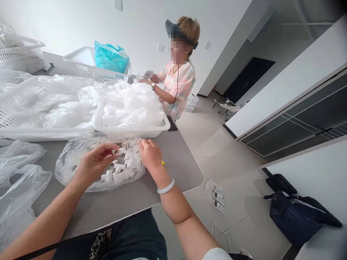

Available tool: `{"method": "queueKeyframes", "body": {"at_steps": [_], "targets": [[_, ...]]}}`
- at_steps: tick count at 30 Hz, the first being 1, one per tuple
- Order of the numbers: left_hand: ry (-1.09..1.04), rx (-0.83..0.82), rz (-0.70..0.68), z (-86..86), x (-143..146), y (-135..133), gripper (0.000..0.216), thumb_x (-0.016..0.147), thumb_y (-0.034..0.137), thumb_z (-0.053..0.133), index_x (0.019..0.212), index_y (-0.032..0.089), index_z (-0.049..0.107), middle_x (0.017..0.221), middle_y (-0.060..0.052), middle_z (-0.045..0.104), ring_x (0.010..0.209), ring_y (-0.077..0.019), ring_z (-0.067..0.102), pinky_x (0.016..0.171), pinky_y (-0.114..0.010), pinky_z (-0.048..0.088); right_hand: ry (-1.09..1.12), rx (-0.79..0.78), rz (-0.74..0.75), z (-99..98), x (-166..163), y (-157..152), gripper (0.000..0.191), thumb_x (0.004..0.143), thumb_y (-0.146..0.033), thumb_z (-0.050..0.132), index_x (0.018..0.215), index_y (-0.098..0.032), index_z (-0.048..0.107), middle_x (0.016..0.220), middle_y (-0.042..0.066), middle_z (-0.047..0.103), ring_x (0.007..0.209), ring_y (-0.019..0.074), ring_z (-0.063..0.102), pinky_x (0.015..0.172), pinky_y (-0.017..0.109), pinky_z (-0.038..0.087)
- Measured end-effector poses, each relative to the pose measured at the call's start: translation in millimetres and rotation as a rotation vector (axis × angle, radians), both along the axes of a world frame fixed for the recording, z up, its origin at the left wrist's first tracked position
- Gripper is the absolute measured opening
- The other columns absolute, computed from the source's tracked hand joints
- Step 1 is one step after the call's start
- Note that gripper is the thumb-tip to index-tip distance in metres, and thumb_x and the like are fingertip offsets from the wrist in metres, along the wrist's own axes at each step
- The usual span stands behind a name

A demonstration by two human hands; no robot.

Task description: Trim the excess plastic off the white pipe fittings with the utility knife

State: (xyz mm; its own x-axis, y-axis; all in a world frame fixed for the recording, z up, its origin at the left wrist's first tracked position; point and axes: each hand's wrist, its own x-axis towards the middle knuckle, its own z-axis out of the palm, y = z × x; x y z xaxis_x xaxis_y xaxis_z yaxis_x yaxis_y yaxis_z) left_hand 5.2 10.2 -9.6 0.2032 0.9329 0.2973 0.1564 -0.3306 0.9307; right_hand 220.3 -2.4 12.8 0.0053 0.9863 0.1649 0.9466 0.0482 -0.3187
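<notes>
Standing here watching, and the fingers (109,147) of the left hand (93,163) are the first thing you notice: they're pinching a small white plastic ring (116,152) against the thumb, held up off the pile, probably so it can be looked over. The right hand (150,155) has its fingers curled and pressed together, tips down at the edge of a clear plastic bag (77,169). I can't tell if they're pinching the film or just resting there, but it looks like they're keeping the bag's mouth open. Inside the bag is a heap of white pipe fittings (119,168), sitting right between the hands, I'd guess so that everything's within easy reach. A white bangle (166,186) sits on the right wrist. Just past the bag, a white plastic basket (130,131) stuffed with clear bags sits at the edge of the grey table (179,169), and a phone (172,123) lies beside it. Across the table, a co-worker (176,83) in white gloves is working near a basket holding a blue bag (111,57).
</notes>
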Motion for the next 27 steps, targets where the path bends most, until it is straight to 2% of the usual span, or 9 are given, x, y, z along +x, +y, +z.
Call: {"method": "queueKeyframes", "body": {"at_steps": [6,9,11,14,17,19,22,25,27], "targets": [[0.091,-0.012,0.032,-20.8,-6.5,15.2,0.04,0.078,0.066,0.076,0.098,0.031,0.077,0.102,-0.01,0.079,0.086,-0.0292,0.075,0.073,-0.042,0.063,-0.005,-0.113,-0.014,-5.0,-3.5,8.5,0.024,0.109,-0.034,0.055,0.11,-0.019,0.074,0.11,0.015,0.075,0.104,0.0271,0.069,0.08,0.033,0.052],[0.053,-0.064,0.022,-24.2,-7.4,19.9,0.045,0.073,0.069,0.079,0.097,0.03,0.077,0.097,-0.009,0.079,0.088,-0.0299,0.075,0.074,-0.04,0.063,0.035,-0.026,0.024,-6.2,-4.9,10.6,0.019,0.105,-0.03,0.061,0.11,-0.017,0.074,0.115,0.017,0.075,0.113,0.0294,0.067,0.093,0.04,0.056],[0.025,-0.092,-0.014,-20.1,-8.2,20.6,0.051,0.071,0.07,0.081,0.099,0.027,0.077,0.097,-0.009,0.079,0.09,-0.0307,0.075,0.074,-0.04,0.063,0.118,0.119,0.219,-7.2,-6.1,9.7,0.019,0.103,-0.018,0.057,0.111,-0.019,0.075,0.122,0.014,0.076,0.121,0.0269,0.065,0.107,0.044,0.053],[0.025,-0.086,-0.074,-4.5,-10.7,17.3,0.058,0.071,0.072,0.082,0.101,0.023,0.078,0.094,-0.011,0.08,0.088,-0.0318,0.076,0.073,-0.04,0.064,0.261,0.329,0.603,-10.1,-9.4,6.1,0.032,0.096,-0.006,0.052,0.101,-0.027,0.076,0.127,0.006,0.077,0.13,0.0234,0.061,0.118,0.045,0.048],[0.061,-0.031,-0.155,15.5,-12.5,9.2,0.051,0.075,0.069,0.082,0.099,0.024,0.081,0.09,-0.012,0.079,0.085,-0.0316,0.076,0.074,-0.039,0.064,0.296,0.402,0.722,-10.9,-16.3,1.7,0.032,0.093,-0.005,0.052,0.092,-0.027,0.076,0.127,0.005,0.078,0.135,0.026,0.059,0.116,0.046,0.05],[0.09,0.047,-0.163,26.6,-11.3,2.2,0.043,0.079,0.065,0.08,0.097,0.026,0.083,0.092,-0.012,0.08,0.085,-0.031,0.076,0.073,-0.037,0.064,0.283,0.386,0.748,-7.8,-23.3,-2.6,0.029,0.092,-0.006,0.054,0.089,-0.025,0.076,0.126,0.008,0.078,0.137,0.0282,0.058,0.117,0.048,0.05],[0.116,0.193,-0.059,37.3,-7.7,-8.0,0.031,0.083,0.055,0.077,0.098,0.03,0.085,0.1,-0.011,0.08,0.087,-0.0292,0.076,0.071,-0.034,0.062,0.369,0.325,0.717,2.2,-33.3,-13.2,0.028,0.09,-0.005,0.056,0.086,-0.022,0.078,0.118,0.011,0.079,0.141,0.0281,0.057,0.122,0.049,0.046],[0.138,0.307,0.036,42.8,-9.0,-16.9,0.024,0.085,0.049,0.076,0.099,0.032,0.086,0.105,-0.011,0.079,0.093,-0.0291,0.076,0.075,-0.032,0.061,0.679,0.219,0.63,16.5,-30.7,-26.3,0.03,0.09,-0.007,0.055,0.084,-0.023,0.079,0.11,0.008,0.08,0.14,0.0242,0.06,0.121,0.046,0.048],[0.147,0.354,0.115,44.9,-14.6,-23.2,0.023,0.086,0.048,0.075,0.099,0.031,0.086,0.105,-0.01,0.079,0.093,-0.0285,0.075,0.074,-0.031,0.06,0.951,0.185,0.538,26.3,-19.5,-33.7,0.027,0.093,-0.014,0.054,0.09,-0.024,0.08,0.111,0.007,0.081,0.136,0.0232,0.064,0.114,0.043,0.054]]}}
